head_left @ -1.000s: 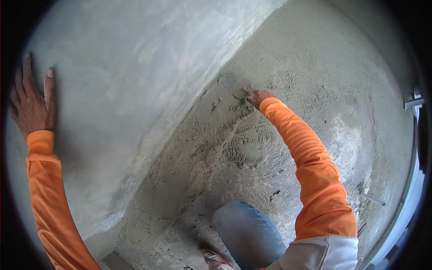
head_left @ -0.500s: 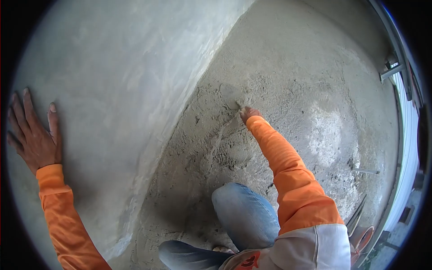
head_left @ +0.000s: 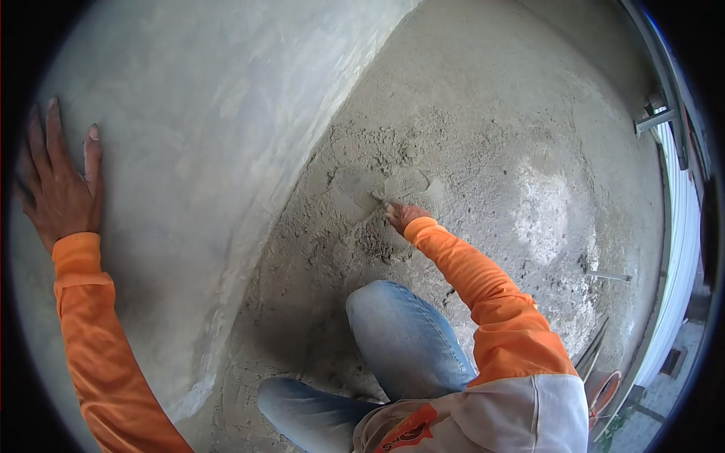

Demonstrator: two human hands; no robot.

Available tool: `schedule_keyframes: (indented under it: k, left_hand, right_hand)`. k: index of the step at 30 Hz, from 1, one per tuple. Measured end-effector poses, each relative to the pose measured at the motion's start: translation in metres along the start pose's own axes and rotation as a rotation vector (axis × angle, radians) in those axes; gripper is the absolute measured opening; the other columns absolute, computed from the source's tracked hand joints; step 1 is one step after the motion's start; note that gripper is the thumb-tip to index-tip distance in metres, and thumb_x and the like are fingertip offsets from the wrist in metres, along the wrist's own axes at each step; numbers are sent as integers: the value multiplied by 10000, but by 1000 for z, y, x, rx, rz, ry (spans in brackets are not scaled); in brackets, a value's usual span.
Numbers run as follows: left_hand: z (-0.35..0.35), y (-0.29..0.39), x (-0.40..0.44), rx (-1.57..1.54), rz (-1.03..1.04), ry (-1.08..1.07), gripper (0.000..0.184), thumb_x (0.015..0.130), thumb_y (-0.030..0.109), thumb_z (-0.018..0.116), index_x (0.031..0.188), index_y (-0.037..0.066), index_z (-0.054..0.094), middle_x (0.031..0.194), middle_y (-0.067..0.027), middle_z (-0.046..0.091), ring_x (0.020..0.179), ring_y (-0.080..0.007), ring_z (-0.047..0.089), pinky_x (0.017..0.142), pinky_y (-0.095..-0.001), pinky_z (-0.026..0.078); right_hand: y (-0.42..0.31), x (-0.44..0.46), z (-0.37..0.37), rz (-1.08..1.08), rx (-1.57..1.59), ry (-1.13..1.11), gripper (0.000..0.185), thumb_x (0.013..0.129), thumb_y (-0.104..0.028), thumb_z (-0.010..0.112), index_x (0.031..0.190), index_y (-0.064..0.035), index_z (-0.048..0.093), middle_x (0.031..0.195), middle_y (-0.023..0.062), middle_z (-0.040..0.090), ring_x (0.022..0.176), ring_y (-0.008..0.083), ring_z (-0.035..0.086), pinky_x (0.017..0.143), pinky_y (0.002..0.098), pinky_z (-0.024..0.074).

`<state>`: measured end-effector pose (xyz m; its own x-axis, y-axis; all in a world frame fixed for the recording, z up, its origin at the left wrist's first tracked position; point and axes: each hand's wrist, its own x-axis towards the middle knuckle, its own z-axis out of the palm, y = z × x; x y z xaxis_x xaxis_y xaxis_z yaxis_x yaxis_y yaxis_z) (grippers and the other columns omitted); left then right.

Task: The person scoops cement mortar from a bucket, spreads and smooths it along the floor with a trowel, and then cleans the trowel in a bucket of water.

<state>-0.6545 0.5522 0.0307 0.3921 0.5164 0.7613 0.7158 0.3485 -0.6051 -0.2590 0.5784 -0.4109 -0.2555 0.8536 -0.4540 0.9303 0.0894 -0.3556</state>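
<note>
My left hand (head_left: 64,189) lies flat on the smooth grey wall (head_left: 189,136), its fingers spread and holding nothing. Low over the rough, wet mortar (head_left: 423,143), my right hand (head_left: 405,216) is wrapped round the handle of a trowel. The trowel blade (head_left: 352,186) rests against the mortar, left of that hand and close to the wall's lower edge. Just above the hand is a small flattened patch (head_left: 408,181). Both arms are in orange sleeves.
My bent knees (head_left: 400,332) are below the trowel. A pale dry patch (head_left: 545,219) and a short metal bar (head_left: 610,276) lie to the right. Beyond are an orange-rimmed bucket (head_left: 604,392), a white corrugated sheet (head_left: 677,257) and a metal frame (head_left: 668,75).
My right hand and the trowel have shifted down and left over the mortar, where flattened patches now show. My left hand, still flat on the wall, appears higher in view.
</note>
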Motion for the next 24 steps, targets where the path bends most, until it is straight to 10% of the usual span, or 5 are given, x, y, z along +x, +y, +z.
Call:
schedule_keyframes:
  k: [6, 12, 18, 20, 24]
  left_hand:
    - [9, -14, -6, 486, 15, -301, 589, 843, 598, 313, 1345, 298, 246, 1323, -13, 390, 1149, -224, 456, 911, -455, 400]
    - [21, -13, -20, 13, -139, -332, 700, 847, 564, 371, 1328, 62, 286, 1327, -174, 342, 1211, -353, 347, 953, -424, 366]
    - [3, -7, 2, 145, 18, -382, 566, 866, 447, 452, 1158, -37, 479, 1138, -205, 525, 999, -295, 547, 884, -358, 420]
    - [-41, 50, 35, 828, -73, -896, 774, 823, 620, 268, 1321, 27, 296, 1382, -251, 205, 1288, -401, 183, 986, -598, 162]
    - [-14, 31, 29, 476, -259, -863, 792, 822, 634, 223, 1334, 33, 273, 1391, -254, 178, 1289, -418, 155, 993, -593, 142]
  right_hand:
    - [139, 104, -67, 425, 31, 55, 554, 851, -503, 374, 1170, -63, 483, 1076, 139, 583, 1033, 285, 539, 883, 381, 418]
    - [101, 67, -74, 516, 656, 179, 461, 872, -475, 401, 1024, -58, 526, 613, 101, 534, 452, 190, 509, 409, 372, 448]
    - [104, 12, -22, 65, 25, 155, 530, 849, -507, 375, 1078, -54, 531, 984, 233, 580, 918, 405, 554, 806, 440, 437]
    - [122, 34, -45, 155, -25, 143, 536, 847, -498, 382, 1148, -68, 492, 1015, 238, 570, 968, 406, 534, 839, 438, 424]
    - [177, 115, -93, 107, -145, 499, 483, 853, -491, 403, 1006, -56, 547, 838, 207, 617, 739, 366, 608, 653, 425, 486]
